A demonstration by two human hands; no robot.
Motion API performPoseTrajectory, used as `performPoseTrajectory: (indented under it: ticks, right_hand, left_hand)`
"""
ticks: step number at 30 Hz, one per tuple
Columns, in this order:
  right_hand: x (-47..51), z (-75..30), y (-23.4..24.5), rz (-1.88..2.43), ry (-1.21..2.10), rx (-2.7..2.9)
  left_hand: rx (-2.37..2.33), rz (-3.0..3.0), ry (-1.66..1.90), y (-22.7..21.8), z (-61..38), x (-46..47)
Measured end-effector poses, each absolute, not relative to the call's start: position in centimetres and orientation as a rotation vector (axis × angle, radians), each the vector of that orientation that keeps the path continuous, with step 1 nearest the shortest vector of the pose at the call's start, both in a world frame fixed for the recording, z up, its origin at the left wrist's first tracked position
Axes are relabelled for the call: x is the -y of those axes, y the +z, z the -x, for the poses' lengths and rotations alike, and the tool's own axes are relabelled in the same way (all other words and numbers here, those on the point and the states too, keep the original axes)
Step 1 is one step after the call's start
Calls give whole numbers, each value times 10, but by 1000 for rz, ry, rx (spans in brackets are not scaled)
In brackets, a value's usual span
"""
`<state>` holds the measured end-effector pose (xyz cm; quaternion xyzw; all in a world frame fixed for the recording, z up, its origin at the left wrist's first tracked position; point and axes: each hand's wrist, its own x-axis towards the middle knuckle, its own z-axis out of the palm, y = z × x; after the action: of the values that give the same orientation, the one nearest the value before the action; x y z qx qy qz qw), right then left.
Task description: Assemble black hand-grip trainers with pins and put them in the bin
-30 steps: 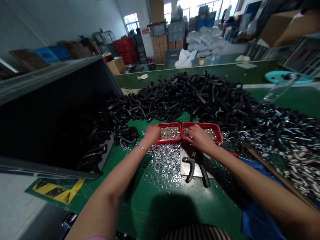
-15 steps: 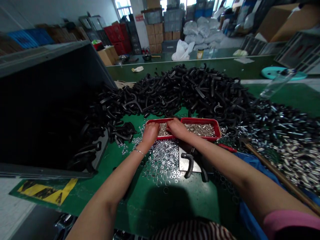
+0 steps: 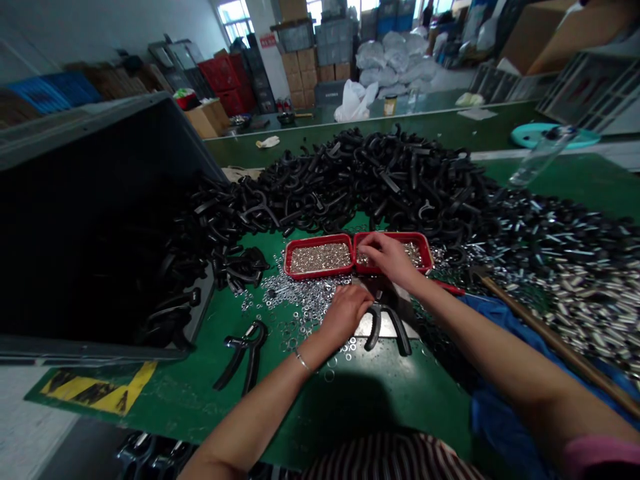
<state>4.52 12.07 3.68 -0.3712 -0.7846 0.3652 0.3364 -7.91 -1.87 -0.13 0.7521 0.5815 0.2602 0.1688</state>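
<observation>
My left hand (image 3: 346, 310) is closed, its fingertips beside the upper end of a black hand grip exerciser (image 3: 403, 337) on a metal plate (image 3: 387, 327). What those fingers hold, if anything, is hidden. Over the right red tray (image 3: 425, 257) of small metal pins, my right hand (image 3: 387, 257) has its fingers drawn together; nothing between them can be made out. The left red tray (image 3: 320, 257) is full of tiny metal parts. Another hand grip exerciser, with a spring (image 3: 250, 347), lies left of my left forearm.
Metal rings and nuts (image 3: 305, 300) are scattered below the trays. A heap of black handles (image 3: 360, 173) spans the back. A dark crate (image 3: 100, 220) stands on its side at left. A wooden-handled hammer (image 3: 530, 313), red-handled tool (image 3: 449, 287) and metal sleeves (image 3: 585, 320) lie right.
Both hands have left the left tray. The left came down toward the plate; the right moved over the right tray. The exerciser beside my left forearm is now uncovered, and the view shifted slightly.
</observation>
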Motion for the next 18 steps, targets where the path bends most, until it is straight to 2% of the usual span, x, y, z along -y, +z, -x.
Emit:
performPoseTrajectory:
  ticks: [4, 7, 18]
  right_hand:
    - [-75, -128, 40, 1030, 1466, 1817]
    - [-41, -166, 35, 1126, 1644, 1671]
    - [-17, -174, 1, 1225, 1648, 1545]
  left_hand:
    - [-1697, -2263, 614, -7, 65, 10]
    - [-1721, -2350, 547, -10, 59, 8]
    - [-1537, -2620, 463, -14, 63, 22]
